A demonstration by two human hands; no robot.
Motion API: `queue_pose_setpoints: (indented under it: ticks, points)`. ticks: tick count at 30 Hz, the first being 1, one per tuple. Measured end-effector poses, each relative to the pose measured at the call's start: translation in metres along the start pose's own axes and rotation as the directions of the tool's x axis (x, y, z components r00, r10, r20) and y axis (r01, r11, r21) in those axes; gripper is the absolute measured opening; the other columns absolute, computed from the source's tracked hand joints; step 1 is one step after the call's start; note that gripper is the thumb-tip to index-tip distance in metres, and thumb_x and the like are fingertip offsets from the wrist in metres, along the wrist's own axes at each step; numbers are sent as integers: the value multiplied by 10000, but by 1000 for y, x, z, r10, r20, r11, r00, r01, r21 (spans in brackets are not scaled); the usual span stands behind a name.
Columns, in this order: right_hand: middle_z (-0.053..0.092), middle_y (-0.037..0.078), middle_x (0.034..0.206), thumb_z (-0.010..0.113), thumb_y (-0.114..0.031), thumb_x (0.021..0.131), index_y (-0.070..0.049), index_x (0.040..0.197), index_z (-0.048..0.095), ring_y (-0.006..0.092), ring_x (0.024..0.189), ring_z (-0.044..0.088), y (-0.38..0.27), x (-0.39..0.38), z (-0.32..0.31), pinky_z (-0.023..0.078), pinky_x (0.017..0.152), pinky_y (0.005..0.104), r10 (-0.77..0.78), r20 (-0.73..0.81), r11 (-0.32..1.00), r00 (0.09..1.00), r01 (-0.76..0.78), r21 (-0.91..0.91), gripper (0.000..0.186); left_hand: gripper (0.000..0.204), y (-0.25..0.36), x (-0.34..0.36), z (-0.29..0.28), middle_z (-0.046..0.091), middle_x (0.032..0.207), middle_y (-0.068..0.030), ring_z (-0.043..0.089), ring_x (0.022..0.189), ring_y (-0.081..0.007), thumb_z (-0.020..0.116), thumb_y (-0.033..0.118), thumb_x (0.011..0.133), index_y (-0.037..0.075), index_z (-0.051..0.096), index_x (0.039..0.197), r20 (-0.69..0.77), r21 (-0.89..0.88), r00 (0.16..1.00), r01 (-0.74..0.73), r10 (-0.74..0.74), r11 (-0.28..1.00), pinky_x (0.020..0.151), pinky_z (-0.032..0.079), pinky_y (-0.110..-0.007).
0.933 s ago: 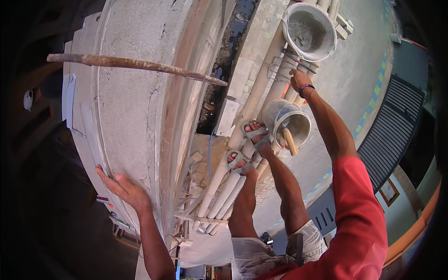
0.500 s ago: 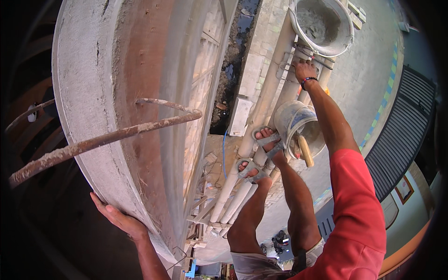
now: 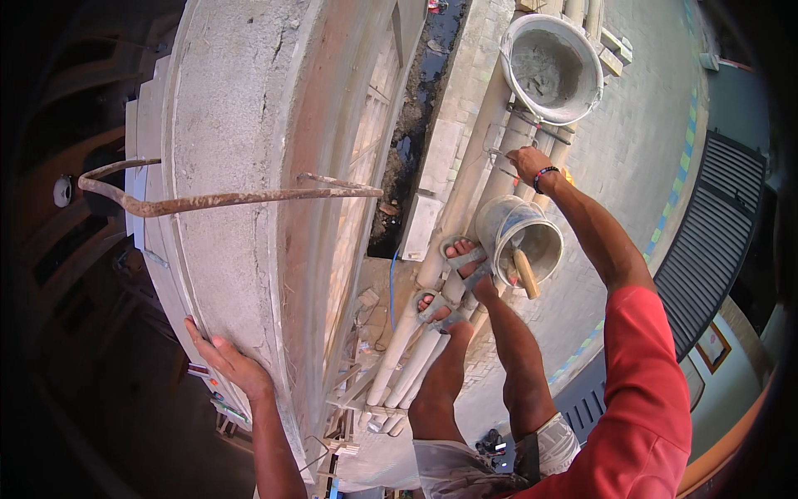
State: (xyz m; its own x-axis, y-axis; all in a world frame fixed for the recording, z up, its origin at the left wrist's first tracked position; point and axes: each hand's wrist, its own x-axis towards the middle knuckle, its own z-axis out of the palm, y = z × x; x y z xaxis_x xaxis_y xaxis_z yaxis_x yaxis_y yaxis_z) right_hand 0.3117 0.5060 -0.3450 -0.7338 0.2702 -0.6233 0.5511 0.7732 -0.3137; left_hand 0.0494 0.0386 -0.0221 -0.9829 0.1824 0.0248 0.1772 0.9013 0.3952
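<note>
My left hand (image 3: 237, 366) lies with fingers stretched along the edge of a rough concrete ledge (image 3: 224, 125). A rusty bent rod (image 3: 224, 200) spans the ledge, its hooked ends over both sides. My right hand (image 3: 532, 164), wearing a beaded bracelet, is closed on a thin bent metal rod (image 3: 499, 156) just above the bamboo poles (image 3: 453, 224). Beyond it stands a bucket of grey mortar (image 3: 544, 71). Nearer to me, a second bucket (image 3: 507, 220) holds a wooden-handled tool (image 3: 525, 273), whose lower part is hidden inside.
My sandalled feet (image 3: 449, 287) stand on the bamboo poles, high above the paved ground (image 3: 632, 141). A ditch with dark water (image 3: 407, 141) runs below between ledge and poles. Another metal rod (image 3: 544, 129) lies by the mortar bucket. A dark slatted gate (image 3: 715, 233) is at the right.
My right hand has lifted the thin bent rod slightly from the poles and drawn it nearer. The view has shifted, showing more of the ledge; my left hand stays on its edge.
</note>
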Motion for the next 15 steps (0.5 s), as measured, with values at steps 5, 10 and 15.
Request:
queue_pose_setpoints:
  ticks: [5, 10, 15]
  points:
    - [671, 204, 858, 561, -125, 832, -38, 860, 672, 385, 812, 657, 7, 18, 13, 533, 738, 465, 54, 111, 985, 992, -35, -169, 144, 601, -1, 1, -2, 291, 1496, -207, 252, 1400, -330, 291, 376, 1013, -34, 273, 1451, 15, 34, 1000, -11, 11, 999, 1149, 165, -434]
    - [674, 203, 870, 568, -120, 813, -21, 833, 676, 385, 818, 659, 9, 21, 34, 544, 748, 442, 162, 70, 983, 984, -154, -104, 148, 598, -3, -1, -2, 292, 1490, -213, 254, 1394, -338, 300, 369, 1009, -38, 278, 1446, 10, 37, 1000, -9, 9, 999, 1148, 165, -447]
    - [654, 291, 988, 527, -91, 849, 27, 976, 672, 400, 939, 662, -2, 14, 22, 545, 814, 457, 230, 153, 965, 961, -204, -165, 226, 587, 1, 0, -3, 290, 1493, -210, 252, 1395, -336, 286, 357, 1011, -33, 269, 1451, 8, 18, 1000, -11, 11, 1000, 1147, 167, -446]
